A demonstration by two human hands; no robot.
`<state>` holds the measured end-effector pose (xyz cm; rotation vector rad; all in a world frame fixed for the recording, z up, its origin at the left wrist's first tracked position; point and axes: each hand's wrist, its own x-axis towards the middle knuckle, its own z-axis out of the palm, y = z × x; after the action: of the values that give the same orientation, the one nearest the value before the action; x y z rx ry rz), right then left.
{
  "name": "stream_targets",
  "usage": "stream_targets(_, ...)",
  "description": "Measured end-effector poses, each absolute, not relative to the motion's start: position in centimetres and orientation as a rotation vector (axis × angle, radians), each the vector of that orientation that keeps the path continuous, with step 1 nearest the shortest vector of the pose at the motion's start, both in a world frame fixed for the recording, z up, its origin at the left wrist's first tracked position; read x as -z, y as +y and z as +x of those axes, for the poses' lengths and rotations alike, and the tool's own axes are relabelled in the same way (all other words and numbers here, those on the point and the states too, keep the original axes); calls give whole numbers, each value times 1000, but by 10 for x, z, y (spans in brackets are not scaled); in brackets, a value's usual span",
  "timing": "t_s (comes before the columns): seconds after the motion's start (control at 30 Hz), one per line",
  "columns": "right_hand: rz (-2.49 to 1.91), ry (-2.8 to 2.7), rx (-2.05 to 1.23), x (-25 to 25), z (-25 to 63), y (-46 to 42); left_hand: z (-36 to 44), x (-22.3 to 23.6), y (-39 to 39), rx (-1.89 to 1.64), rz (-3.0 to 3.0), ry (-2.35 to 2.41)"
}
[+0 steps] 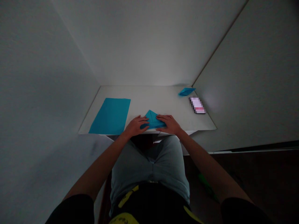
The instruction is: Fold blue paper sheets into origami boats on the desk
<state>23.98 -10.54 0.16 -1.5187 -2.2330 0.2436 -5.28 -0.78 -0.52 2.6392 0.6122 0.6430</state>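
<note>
Folded paper (152,119) is by the near edge of the table (161,99), right of the flat sheet (111,115), with our left hand (135,126) and right hand (171,125) on either side, fingers laid over it, though we can't tell if either one's actually pinching. Looks to us like the step is pressing the bottom crease, so the next move calls for even pressure and lined-up edges imo.

Left hand (137,125) and right hand (170,124) palms-down, fingers facing inward.
</note>
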Motion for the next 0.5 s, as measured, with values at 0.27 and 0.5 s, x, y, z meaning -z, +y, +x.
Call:
stream_targets(0.27, -1552, -2171, -268, -1, 244, -103, -55, 2, -8, -589, 2597, 595)
stream_targets(0.5, -1731, -1956, -246, 9, 252, -96, -53, 9, 1, -688, 2417, 926)
